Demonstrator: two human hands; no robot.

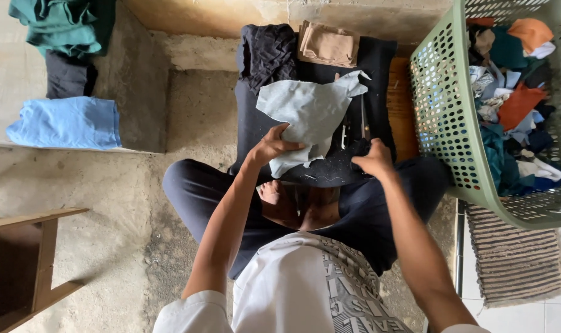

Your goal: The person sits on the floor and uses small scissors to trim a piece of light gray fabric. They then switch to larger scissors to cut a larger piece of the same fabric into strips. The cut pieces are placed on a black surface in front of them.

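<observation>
Nearest the camera are the white printed shirt (305, 287) and the dark trousers (200, 191) of a person sitting cross-legged on the concrete floor (108, 234), bare feet tucked together at the middle. From there both forearms reach forward. The left hand (269, 147) is closed on the lower edge of a pale grey-green cloth (308, 114), thumb over the fabric and fingers curled beneath it, so the piece hangs crumpled and half lifted. The right hand (374, 161) rests just beside that cloth on the dark fabric (330, 169) spread in front of the knees — its fingers are bent down into the dark material, but whether they pinch it or only press on it cannot be told. A pair of scissors (364, 120) lies on the dark spread between the grey-green cloth and the right hand. Further out on the same spread sit a crumpled black garment (268, 52) and a folded tan piece (328, 44). On the right stands a green perforated laundry basket (444, 98) full of mixed scraps, beside a striped mat (515, 262). Far left, a folded blue cloth (65, 122) and a teal pile (61, 24) lie on a raised ledge — a wooden stool (21, 265) stands nearer, at the left edge.
</observation>
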